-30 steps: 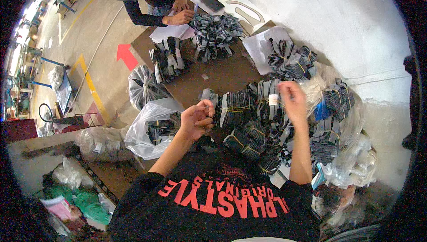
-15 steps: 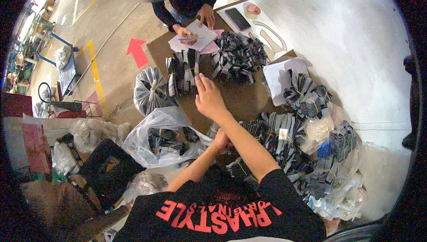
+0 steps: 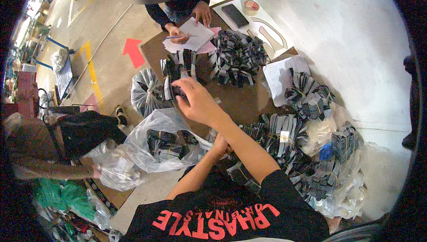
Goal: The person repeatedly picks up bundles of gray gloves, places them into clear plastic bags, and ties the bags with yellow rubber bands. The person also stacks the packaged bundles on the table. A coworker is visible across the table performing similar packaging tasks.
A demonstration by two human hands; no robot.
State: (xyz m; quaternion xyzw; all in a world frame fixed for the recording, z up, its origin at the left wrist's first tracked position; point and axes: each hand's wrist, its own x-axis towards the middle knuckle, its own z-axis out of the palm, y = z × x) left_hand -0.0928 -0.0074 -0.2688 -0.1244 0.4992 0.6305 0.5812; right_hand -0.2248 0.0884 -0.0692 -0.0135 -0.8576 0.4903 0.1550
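My right hand (image 3: 195,102) reaches across the brown tabletop (image 3: 249,99). Its thumb and curved fingers are apart at the near end of a banded bundle of black and grey strips (image 3: 168,79); no firm grip shows. Beside it stands another bundle of strips (image 3: 187,62). My left hand (image 3: 219,145) is low, under my right forearm, which hides its fingers. Left of it lies an open clear plastic bag (image 3: 153,155) with dark strip bundles (image 3: 167,143) inside.
A tied bag (image 3: 150,91) sits at the table's left edge. Opposite, a person's hand (image 3: 178,35) holds a pen over papers (image 3: 195,37). Strip heaps (image 3: 238,57) and bundles (image 3: 284,131) lie around. A phone (image 3: 235,16) is far right; another person (image 3: 53,153) bends at left with a bag (image 3: 120,168).
My right hand has moved left and nearer, its fingers going from stretched out to curved beside the left bundle. The person at left has shifted, now with a plastic bag at the hand.
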